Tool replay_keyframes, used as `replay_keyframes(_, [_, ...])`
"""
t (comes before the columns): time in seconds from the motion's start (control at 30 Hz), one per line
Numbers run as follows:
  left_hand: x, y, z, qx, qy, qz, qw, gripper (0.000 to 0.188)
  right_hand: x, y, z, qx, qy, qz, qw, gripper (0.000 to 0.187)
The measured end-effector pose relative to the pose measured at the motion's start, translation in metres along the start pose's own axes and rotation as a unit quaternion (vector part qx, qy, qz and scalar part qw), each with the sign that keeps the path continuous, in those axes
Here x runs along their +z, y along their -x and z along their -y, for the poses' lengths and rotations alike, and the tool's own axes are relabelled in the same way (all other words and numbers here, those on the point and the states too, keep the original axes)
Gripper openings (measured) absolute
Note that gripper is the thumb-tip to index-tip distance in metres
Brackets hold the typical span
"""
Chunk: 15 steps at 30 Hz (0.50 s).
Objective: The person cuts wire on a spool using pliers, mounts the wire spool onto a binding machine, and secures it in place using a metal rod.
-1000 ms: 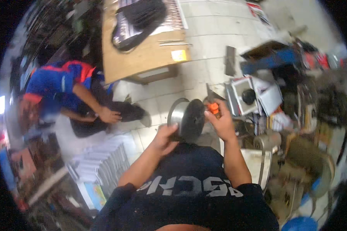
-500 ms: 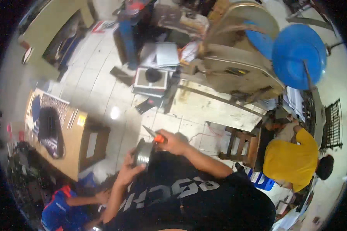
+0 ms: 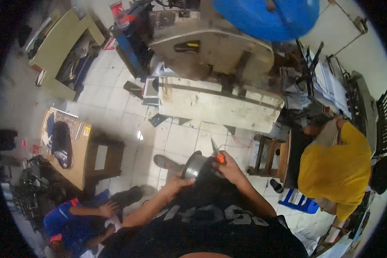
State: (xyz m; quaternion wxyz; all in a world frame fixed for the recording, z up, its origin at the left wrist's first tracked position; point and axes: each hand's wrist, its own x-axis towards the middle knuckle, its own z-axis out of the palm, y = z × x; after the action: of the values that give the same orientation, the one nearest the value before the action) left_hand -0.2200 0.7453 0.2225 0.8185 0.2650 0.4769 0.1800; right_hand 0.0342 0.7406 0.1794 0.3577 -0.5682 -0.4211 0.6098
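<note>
L hand (image 3: 176, 185) grips the silver-wound spool (image 3: 195, 167) at its near side, out in front of the dark shirt (image 3: 215, 215). R hand (image 3: 230, 168), just right of it, is closed round an orange-handled tool (image 3: 219, 158), pointed blade aimed far; a bit blurry, so exact type's hard to tell. Near L: person in blue (image 3: 69, 221), w/ wooden desk (image 3: 75, 174) beyond. R side: person in yellow (image 3: 335, 167), blue stool (image 3: 297, 202) just beside.

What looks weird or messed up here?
The long, dirty-white flat panel has dark stains and scuffs, so it looks worn. A flat black piece lies askew on the pale tiled floor, perhaps dropped. The round silver-and-black spool in the left hand shows no clear damage.
</note>
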Motion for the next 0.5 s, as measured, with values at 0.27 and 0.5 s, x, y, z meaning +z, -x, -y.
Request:
replay_keyframes(0.27, [0.062, -0.020, 0.041, 0.217, -0.294, -0.065, 0.929, 0.065, -0.059, 0.055, -0.013, 0.006, 0.037, -0.008, 0.999, 0.032])
replay_keyframes(0.5, [0.084, -0.014, 0.036, 0.093, -0.090, -0.143, 0.981, 0.064, -0.072, 0.065, -0.006, -0.050, 0.038, -0.010, 0.998, 0.039])
